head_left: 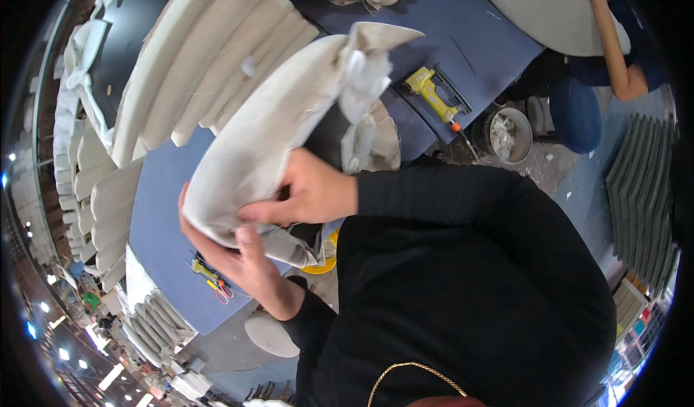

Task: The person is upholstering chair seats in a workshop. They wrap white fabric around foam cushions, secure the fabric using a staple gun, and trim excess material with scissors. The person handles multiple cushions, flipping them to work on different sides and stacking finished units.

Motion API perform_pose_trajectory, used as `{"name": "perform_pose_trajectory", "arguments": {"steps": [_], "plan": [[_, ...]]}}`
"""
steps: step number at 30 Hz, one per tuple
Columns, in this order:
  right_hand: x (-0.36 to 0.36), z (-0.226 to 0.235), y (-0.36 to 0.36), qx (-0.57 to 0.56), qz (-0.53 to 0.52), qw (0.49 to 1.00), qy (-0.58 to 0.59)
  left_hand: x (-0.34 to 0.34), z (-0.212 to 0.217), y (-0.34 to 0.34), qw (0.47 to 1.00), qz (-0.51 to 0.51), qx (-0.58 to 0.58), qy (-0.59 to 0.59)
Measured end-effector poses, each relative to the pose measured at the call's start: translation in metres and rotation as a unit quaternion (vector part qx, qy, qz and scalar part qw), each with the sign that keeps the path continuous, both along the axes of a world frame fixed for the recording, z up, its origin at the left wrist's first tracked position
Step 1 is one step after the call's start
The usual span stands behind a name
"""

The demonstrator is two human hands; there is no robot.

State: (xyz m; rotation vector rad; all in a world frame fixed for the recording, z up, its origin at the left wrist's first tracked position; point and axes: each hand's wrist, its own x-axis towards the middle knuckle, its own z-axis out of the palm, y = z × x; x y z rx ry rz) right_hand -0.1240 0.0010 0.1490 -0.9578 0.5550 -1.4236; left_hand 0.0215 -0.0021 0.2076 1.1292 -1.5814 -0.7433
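Over the blue table (166, 212) we hold a long cream pad (267, 125) tilted up, its far end rising toward the middle of the view. Our right hand (307, 194) is closed over its near end from above, fingers pressing the cloth; our left hand (231, 251) cups the same end from below, thumb up against the fabric. Both hands are shut on the pad, none of it resting on the table as far as we can see.

Cloth already wraps most of the pad smoothly. At the far end loose flaps (365, 67) stick out unfolded, and under our hands a gathered bit of cloth hangs free, so by our judgement the body is covered and the ends are left to tidy and fasten. Many like pads (210, 53) lie stacked in rows to the left, looking finished.

A yellow stapler (434, 92) lies on the table to the right, well apart from the pad, its hose trailing off the edge near a bucket (510, 136). Scissors (210, 277) lie at the table's near edge, just below our left hand. Bare table shows between the stacks and the stapler. Another person's arm (614, 53) works a round piece at the upper right, well clear of us
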Motion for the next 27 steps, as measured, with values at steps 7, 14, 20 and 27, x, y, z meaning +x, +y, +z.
{"name": "perform_pose_trajectory", "arguments": {"steps": [7,14,20,27], "plan": [[0.044,-0.006,-0.016,-0.004,0.075,0.997,0.003,0.023,-0.015,0.014,0.97,0.201,0.046,0.127],[0.014,-0.061,-0.009,-0.179,0.322,0.91,0.192,0.075,-0.031,0.044,0.976,0.215,0.018,0.013],[-0.114,-0.246,0.053,0.026,0.272,0.754,0.597,0.07,-0.033,0.091,0.974,0.207,-0.091,0.017],[-0.232,-0.416,0.104,0.017,0.035,0.772,0.635,0.076,0.001,0.101,0.986,-0.015,-0.164,-0.034]]}}
